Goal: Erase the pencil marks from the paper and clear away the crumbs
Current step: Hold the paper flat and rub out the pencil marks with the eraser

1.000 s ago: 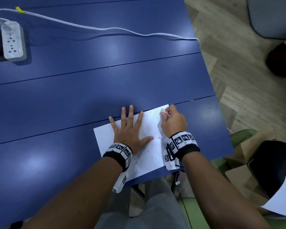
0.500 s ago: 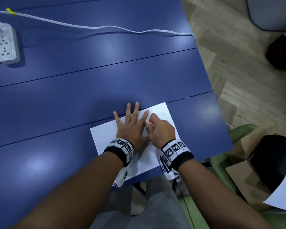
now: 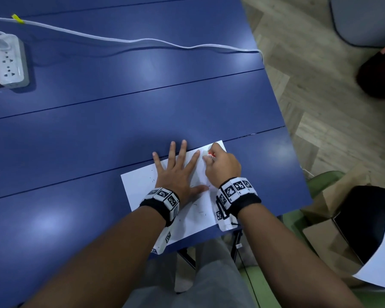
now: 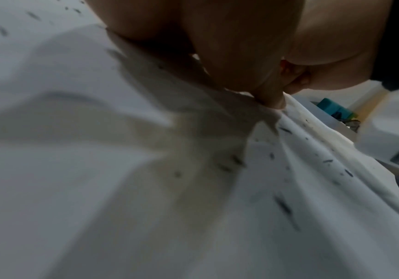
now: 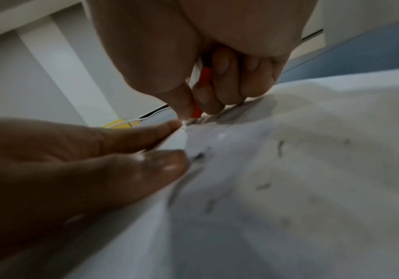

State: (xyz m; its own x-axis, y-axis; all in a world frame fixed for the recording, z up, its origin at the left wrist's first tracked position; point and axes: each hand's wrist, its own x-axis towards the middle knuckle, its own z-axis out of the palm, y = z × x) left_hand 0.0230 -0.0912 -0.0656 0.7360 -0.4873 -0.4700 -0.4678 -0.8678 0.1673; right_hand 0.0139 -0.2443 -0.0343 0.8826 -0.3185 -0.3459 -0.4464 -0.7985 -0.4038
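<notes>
Blue table (image 3: 98,134), power strip (image 3: 10,61) (far left), left hand (image 3: 176,174) spread on paper (image 3: 140,185), right hand (image 3: 222,166) pinching eraser (image 3: 210,155)

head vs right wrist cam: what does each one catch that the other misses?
Head only: the power strip, its white cable, the blue table, the whole sheet of paper and both wrist bands.
Right wrist only: the fingers pinching the eraser at its tip.
Both: left hand flat on the paper, right hand rubbing the eraser near the far edge, dark crumbs.
</notes>
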